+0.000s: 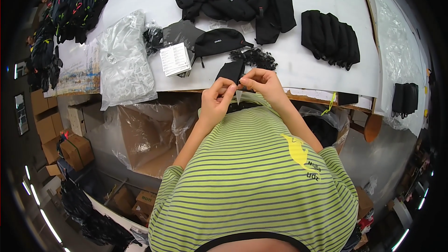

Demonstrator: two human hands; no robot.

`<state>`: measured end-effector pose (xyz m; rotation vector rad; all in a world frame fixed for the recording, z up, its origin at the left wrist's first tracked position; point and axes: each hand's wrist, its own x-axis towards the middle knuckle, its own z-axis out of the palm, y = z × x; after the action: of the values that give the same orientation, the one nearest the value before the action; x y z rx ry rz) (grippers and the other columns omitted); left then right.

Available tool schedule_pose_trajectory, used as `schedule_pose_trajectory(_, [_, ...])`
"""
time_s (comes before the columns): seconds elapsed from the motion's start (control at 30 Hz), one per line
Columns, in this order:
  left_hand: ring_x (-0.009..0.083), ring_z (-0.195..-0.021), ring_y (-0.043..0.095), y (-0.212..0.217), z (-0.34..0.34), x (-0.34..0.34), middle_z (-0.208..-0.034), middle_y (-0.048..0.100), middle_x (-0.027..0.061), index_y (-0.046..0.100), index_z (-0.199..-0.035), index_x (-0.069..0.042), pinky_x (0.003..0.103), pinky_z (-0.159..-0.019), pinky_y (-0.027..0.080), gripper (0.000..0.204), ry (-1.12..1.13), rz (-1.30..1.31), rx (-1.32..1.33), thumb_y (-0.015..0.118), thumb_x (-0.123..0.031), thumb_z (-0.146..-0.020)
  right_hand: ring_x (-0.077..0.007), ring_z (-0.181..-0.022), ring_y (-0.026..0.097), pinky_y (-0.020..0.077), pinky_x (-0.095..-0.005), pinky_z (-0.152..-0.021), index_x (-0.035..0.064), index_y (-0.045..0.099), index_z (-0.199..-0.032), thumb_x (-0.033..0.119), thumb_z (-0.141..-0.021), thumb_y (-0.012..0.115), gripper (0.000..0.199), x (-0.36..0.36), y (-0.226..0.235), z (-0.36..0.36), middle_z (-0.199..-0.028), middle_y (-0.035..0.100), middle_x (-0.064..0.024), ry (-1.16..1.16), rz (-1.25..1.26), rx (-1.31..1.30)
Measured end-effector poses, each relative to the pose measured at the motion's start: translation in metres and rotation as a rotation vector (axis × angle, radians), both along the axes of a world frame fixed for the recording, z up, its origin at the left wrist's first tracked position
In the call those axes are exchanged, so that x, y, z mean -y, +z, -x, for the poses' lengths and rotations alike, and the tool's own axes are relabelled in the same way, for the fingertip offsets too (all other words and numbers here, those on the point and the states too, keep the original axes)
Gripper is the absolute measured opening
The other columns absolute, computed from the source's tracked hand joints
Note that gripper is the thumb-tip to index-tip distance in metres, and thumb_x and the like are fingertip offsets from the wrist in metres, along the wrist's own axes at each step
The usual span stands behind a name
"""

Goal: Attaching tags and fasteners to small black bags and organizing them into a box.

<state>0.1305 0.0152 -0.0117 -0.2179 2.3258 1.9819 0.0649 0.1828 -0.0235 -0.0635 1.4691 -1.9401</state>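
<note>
At the front edge of the table my left hand and my right hand meet, fingertips pinched together almost touching. Between them is something small and dark, too little to name, and a pale pointed sliver shows just below. Right behind the fingertips lies a folded black fabric piece; I cannot tell whether it is joined to what I pinch. Beyond it rests a black zippered waist pouch. A heap of small black parts lies by the pouch's right end.
A stack of white printed cards and clear plastic bags lie to the left. Black bags are piled at the back. Several folded black pouches stand in a row at right. Under the table is a plastic-lined carton.
</note>
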Motion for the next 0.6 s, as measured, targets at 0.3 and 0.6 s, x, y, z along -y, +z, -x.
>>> schedule_pose_trajectory(0.3, [0.0006, -0.047, 0.030, -0.001, 0.003, 0.005, -0.052, 0.045, -0.0046, 0.056, -0.084, -0.001, 0.019, -0.044, 0.021, 0.011, -0.086, 0.064, 0.005, 0.056, -0.011, -0.089, -0.0072, -0.071, 0.060, 0.0443, -0.0200, -0.064, 0.0012, 0.066, -0.084, 0.012, -0.081, 0.068, 0.012, -0.002, 0.001, 0.003, -0.077, 0.065, -0.0031, 0.048, -0.131, -0.144])
schedule_pose_trajectory(0.6, [0.0000, -0.050, 0.029, 0.002, 0.010, 0.011, -0.054, 0.047, -0.0049, 0.057, -0.084, -0.001, 0.020, -0.044, 0.020, 0.012, -0.120, -0.058, 0.079, 0.057, -0.012, -0.088, -0.0104, -0.074, 0.062, 0.0475, -0.0221, -0.068, -0.0004, 0.065, -0.085, 0.012, -0.082, 0.067, 0.013, -0.001, -0.002, 0.000, -0.077, 0.065, -0.0054, 0.013, -0.017, -0.035])
